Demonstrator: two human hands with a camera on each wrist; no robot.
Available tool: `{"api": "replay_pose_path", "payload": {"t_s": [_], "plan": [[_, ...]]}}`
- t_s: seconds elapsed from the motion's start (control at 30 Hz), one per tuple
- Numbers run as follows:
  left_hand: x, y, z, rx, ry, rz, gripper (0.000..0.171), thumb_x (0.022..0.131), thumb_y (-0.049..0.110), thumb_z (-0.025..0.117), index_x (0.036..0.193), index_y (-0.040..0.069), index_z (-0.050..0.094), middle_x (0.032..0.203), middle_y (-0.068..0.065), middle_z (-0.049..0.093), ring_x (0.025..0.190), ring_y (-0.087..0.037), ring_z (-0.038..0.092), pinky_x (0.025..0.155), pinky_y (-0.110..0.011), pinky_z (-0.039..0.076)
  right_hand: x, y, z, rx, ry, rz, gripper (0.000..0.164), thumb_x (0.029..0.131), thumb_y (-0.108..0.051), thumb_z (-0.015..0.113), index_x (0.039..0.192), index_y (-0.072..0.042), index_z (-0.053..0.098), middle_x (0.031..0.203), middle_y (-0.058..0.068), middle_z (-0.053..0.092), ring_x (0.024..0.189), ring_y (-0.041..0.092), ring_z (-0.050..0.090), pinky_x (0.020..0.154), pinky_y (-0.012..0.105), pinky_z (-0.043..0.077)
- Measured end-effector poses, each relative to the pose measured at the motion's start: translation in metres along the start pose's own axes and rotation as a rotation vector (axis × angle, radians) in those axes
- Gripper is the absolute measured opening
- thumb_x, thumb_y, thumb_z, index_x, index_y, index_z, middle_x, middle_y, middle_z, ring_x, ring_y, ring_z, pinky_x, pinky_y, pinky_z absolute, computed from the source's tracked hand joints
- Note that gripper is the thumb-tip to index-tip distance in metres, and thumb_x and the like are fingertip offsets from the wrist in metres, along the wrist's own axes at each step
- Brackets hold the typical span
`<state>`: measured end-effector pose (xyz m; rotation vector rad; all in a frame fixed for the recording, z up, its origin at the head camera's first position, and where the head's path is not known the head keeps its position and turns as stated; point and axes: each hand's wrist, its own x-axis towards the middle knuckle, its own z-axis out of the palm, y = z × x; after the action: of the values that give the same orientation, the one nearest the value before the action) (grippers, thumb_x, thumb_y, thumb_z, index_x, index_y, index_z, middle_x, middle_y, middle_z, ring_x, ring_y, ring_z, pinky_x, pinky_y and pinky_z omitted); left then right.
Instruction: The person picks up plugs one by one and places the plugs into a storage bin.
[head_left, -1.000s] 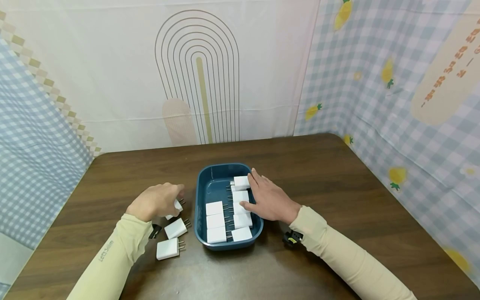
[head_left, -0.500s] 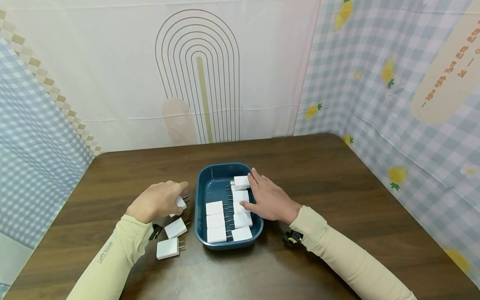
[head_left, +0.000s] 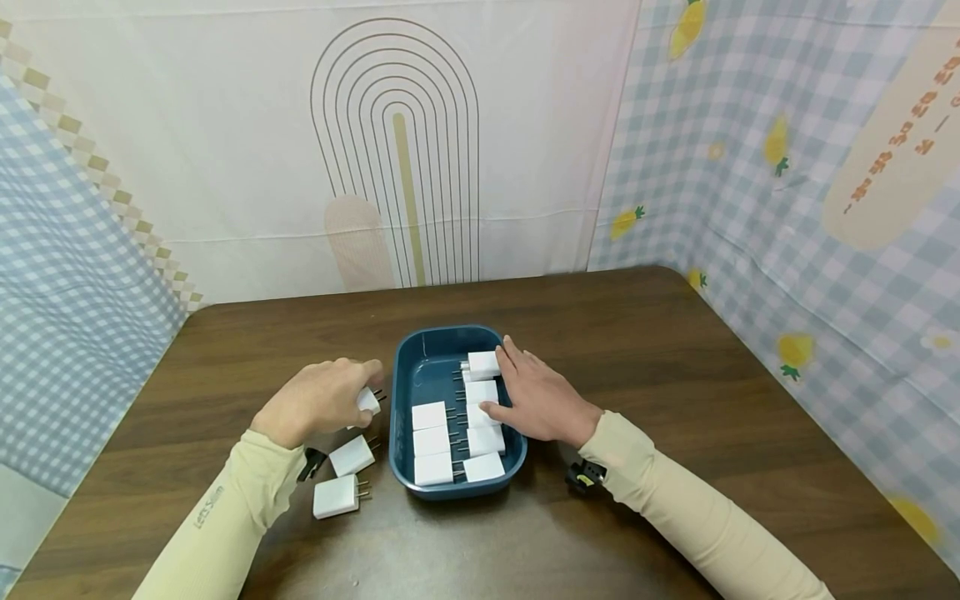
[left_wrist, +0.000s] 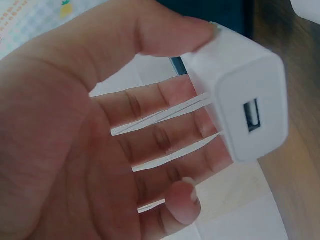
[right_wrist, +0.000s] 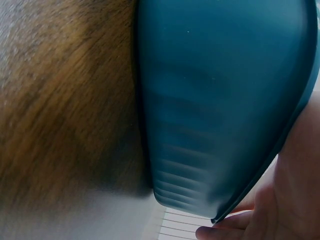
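Note:
In the head view my left hand (head_left: pixel 318 402) is left of a dark blue tray (head_left: pixel 431 382). It pinches a white USB charger plug (left_wrist: pixel 252 110) between thumb and fingers; the USB port faces the left wrist camera, and two metal prongs point toward the tray. My right hand (head_left: pixel 543 398) rests over the tray's right rim with its fingers fairly straight, touching white chargers inside. From the right wrist, the tray's outer wall (right_wrist: pixel 215 100) fills much of the view. Chargers stand in two columns in the tray, one column (head_left: pixel 432 442) at the left and another (head_left: pixel 483 442) along the right.
Two loose white chargers, one nearer the tray (head_left: pixel 352 456) and one closer to me (head_left: pixel 336 497), lie on the brown wooden table (head_left: pixel 615 333) below my left hand. Patterned cloth (head_left: pixel 525 150) hangs behind and at both sides.
My left hand has shifted slightly right toward the tray, carrying the pinched charger along. The right hand and the tray have stayed in place.

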<state>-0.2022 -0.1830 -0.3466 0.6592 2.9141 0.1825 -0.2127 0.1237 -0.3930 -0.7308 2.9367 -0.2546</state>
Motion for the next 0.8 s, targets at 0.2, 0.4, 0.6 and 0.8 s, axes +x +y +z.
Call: {"api": "replay_pose_path", "payload": {"t_s": [0.2, 0.4, 0.6, 0.8], "plan": [[-0.0019, 0.0013, -0.0026, 0.004, 0.038, 0.017, 0.029, 0.08, 0.014, 0.078, 0.108, 0.011, 0.069, 0.101, -0.004, 0.074, 0.086, -0.018, 0.068, 0.08, -0.045, 0.059, 0.0001, -0.0002, 0.0, -0.003, -0.001, 0.001, 0.09, 0.099, -0.058, 0.053, 0.16, 0.001, 0.02, 0.17, 0.02, 0.012, 0.157, 0.033, 0.022, 0.127, 0.048, 0.024], [-0.003, 0.0026, -0.0028, 0.013, 0.089, 0.033, 0.026, 0.08, 0.014, 0.076, 0.106, 0.01, 0.071, 0.095, -0.002, 0.073, 0.078, -0.014, 0.064, 0.075, -0.041, 0.058, 0.0004, -0.0003, 0.0, -0.004, 0.003, 0.002, 0.09, 0.099, -0.057, 0.054, 0.16, 0.001, 0.021, 0.17, 0.02, 0.012, 0.156, 0.034, 0.023, 0.126, 0.048, 0.025], [-0.0039, 0.004, -0.0037, 0.034, 0.118, 0.048, 0.024, 0.082, 0.015, 0.076, 0.105, 0.01, 0.071, 0.093, -0.001, 0.073, 0.076, -0.013, 0.064, 0.074, -0.042, 0.058, 0.0006, -0.0002, -0.0001, 0.0, -0.001, 0.005, 0.09, 0.099, -0.057, 0.054, 0.16, 0.001, 0.02, 0.17, 0.02, 0.011, 0.157, 0.033, 0.021, 0.127, 0.048, 0.024], [-0.0054, 0.0044, -0.0057, 0.075, 0.154, 0.04, 0.022, 0.084, 0.017, 0.073, 0.104, 0.008, 0.072, 0.09, -0.002, 0.073, 0.074, -0.013, 0.063, 0.071, -0.041, 0.059, 0.0005, -0.0006, 0.0001, -0.005, 0.001, 0.005, 0.091, 0.099, -0.057, 0.054, 0.16, 0.001, 0.02, 0.17, 0.02, 0.012, 0.157, 0.033, 0.022, 0.127, 0.048, 0.024]]}}
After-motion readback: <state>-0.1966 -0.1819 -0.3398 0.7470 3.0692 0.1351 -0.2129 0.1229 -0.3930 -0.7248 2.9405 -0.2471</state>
